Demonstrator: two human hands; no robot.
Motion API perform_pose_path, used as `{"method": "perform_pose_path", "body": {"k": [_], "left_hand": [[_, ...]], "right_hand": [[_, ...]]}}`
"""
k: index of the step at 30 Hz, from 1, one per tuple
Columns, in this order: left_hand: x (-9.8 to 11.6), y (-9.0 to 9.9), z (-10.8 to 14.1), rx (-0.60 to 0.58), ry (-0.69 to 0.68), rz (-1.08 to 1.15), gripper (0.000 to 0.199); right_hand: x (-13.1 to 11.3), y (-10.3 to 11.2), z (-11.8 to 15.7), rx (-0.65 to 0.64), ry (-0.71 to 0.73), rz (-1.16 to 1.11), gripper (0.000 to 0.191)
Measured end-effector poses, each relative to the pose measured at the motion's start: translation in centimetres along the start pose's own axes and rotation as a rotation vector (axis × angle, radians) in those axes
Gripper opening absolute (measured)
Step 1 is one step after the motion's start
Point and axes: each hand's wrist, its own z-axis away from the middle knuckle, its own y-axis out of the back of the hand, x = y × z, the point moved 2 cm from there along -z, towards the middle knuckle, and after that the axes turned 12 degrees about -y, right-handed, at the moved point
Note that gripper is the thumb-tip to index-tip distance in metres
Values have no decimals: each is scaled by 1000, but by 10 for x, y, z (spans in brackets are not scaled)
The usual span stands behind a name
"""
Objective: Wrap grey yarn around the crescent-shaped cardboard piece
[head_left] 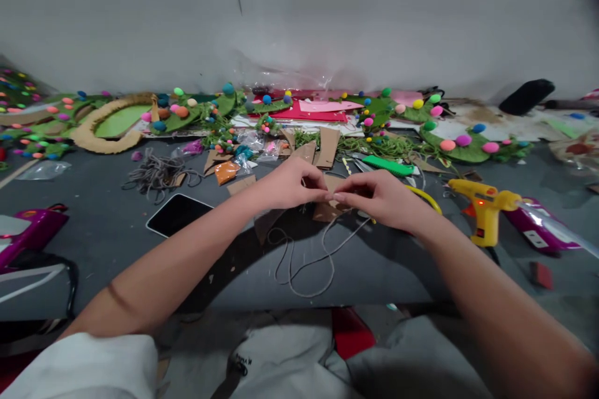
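My left hand [296,184] and my right hand [386,201] meet fingertip to fingertip above the middle of the table, each closed in a pinch. A thin grey string [309,294] runs up to the pinched fingers and lies in loose loops on the tabletop. The bit between the fingertips is very small and partly hidden. Just beneath the fingers is a piece of brown cardboard [322,212], partly covered by them. A yellow ring-shaped handle [427,198] shows behind my right wrist. Left of my left forearm lies a phone [179,214] with a dark screen.
A yellow glue gun [484,206] stands at the right beside a purple device [538,224]. Tangled grey yarn [156,173] lies left. A green cutter [388,165], cardboard scraps and leaf pieces with coloured pompoms line the back. A bare wreath ring [100,144] rests back left.
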Motion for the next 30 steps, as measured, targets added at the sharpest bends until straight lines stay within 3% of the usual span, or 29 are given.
{"method": "perform_pose_path", "body": {"k": [4, 8, 10, 14, 20, 23, 26, 28, 30], "left_hand": [[-10, 1, 11, 54, -102, -226, 31], [-23, -3, 15, 62, 4, -432, 80], [-26, -6, 16, 23, 25, -476, 88], [-26, -8, 18, 8, -82, -537, 69], [-12, -9, 22, -8, -360, -604, 57], [-7, -9, 23, 9, -426, -606, 57], [-1, -7, 23, 96, -484, -640, 56], [6, -5, 27, 226, -515, -654, 52], [15, -6, 33, 371, -555, -562, 35]], "right_hand": [[4, -1, -4, 46, 144, 246, 18], [11, -1, -8, 18, 151, 369, 19], [14, -1, -9, 0, 146, 389, 18], [15, -2, -8, 8, 188, 414, 19], [8, -2, -4, 195, 268, 379, 13], [3, -4, -4, 130, 195, 326, 9], [-2, -4, -3, 116, 96, 213, 10], [-2, -2, -2, 189, 35, 85, 12], [-1, 1, 1, 287, -11, -58, 15]]}}
